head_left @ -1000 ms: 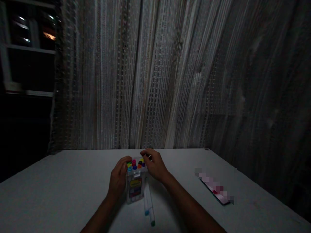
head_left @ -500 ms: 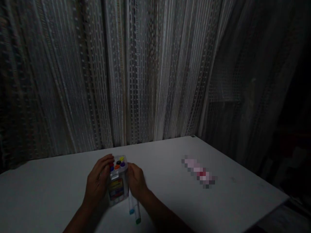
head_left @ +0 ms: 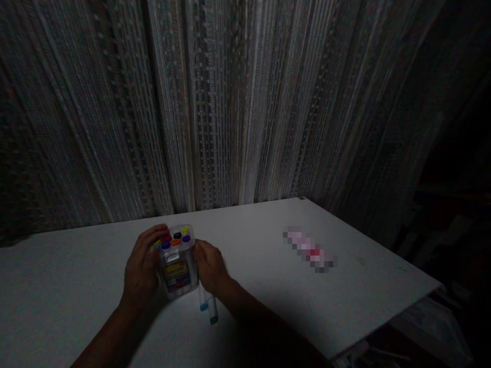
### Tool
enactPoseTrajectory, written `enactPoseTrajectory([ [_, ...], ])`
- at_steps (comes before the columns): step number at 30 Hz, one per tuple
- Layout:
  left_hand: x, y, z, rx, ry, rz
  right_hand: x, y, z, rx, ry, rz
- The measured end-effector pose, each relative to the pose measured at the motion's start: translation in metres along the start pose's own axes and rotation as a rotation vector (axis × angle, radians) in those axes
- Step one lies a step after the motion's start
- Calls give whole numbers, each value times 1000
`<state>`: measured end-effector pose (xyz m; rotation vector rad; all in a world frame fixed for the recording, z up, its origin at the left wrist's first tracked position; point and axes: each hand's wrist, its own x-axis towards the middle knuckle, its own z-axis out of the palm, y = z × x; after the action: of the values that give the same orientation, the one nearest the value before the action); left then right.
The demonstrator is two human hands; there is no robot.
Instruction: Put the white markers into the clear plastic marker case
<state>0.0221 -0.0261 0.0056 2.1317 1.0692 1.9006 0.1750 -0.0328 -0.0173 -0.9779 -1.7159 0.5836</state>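
A clear plastic marker box (head_left: 177, 273) stands upright on the white table (head_left: 76, 276), with several coloured marker caps showing at its open top. My left hand (head_left: 141, 267) wraps the box's left side, fingertips at the caps. My right hand (head_left: 209, 266) presses against the box's right side. Two loose markers (head_left: 207, 306), one blue-capped and one green-capped, lie on the table just below my right hand.
A flat blurred object (head_left: 310, 249) lies on the table to the right. A striped curtain (head_left: 230, 102) hangs behind the table. The table's right edge (head_left: 387, 319) drops off to a dark floor area.
My right hand came off the caps and moved down to the box's right side. The view has swung to the right, so everything sits further left in frame.
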Motion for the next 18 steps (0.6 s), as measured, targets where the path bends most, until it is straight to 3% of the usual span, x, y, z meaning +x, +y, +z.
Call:
enactPoseTrajectory([
  [18,-1,1,0,-26,1,-45,2,-3,-3,-24,-28,-22],
])
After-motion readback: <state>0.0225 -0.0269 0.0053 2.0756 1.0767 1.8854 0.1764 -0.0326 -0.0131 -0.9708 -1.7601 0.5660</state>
